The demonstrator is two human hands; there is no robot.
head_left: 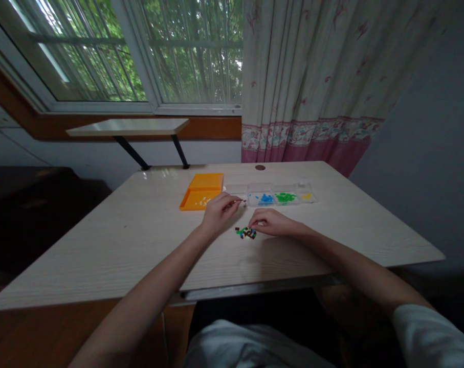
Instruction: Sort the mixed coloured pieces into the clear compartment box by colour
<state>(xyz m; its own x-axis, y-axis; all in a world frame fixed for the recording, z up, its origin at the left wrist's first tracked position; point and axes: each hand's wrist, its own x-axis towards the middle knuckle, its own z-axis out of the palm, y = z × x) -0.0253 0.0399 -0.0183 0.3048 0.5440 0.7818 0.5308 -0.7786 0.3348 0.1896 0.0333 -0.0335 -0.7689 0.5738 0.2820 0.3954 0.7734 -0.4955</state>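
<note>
My left hand is over the left end of a clear compartment tray, its thumb and fingertips pinched together. Small dark brown pieces lie right by those fingertips; whether one is in the pinch is too small to tell. My right hand is closed in a pinch at the upper right edge of a small cluster of brown, green and blue pieces on the table. Anything between its fingertips is hidden. Blue pieces, green pieces and a few yellow pieces sit in separate compartments.
An open orange case with several small white pieces stands left of the tray, partly behind my left hand. All rest on a pale wooden table. A raised shelf on black supports rises at the back left, before the window.
</note>
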